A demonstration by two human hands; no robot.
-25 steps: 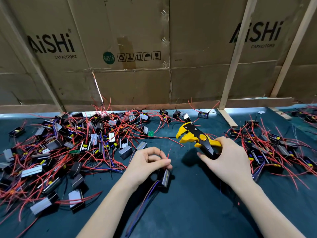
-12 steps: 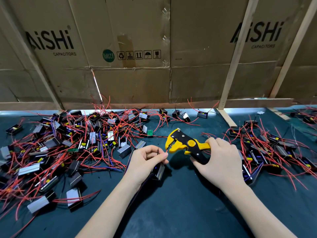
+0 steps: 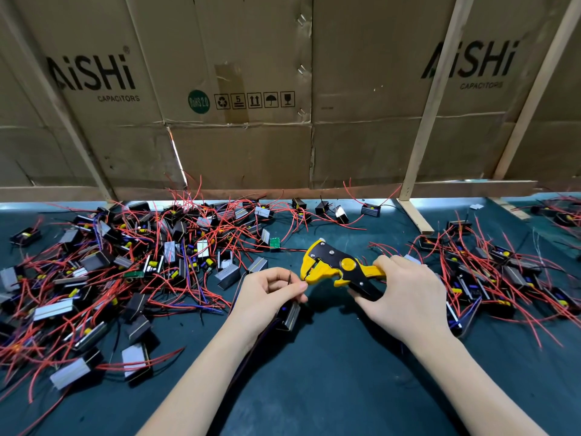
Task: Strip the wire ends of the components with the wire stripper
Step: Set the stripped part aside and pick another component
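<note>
Wire stripper (image 3: 338, 268) gripped (right hand (image 3: 408, 297)), wire (image 3: 290, 276) pinched

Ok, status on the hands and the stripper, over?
Left hand pinching a wire end at the stripper's mouth. Right hand gripping the yellow wire stripper. Nothing blocking.
</note>
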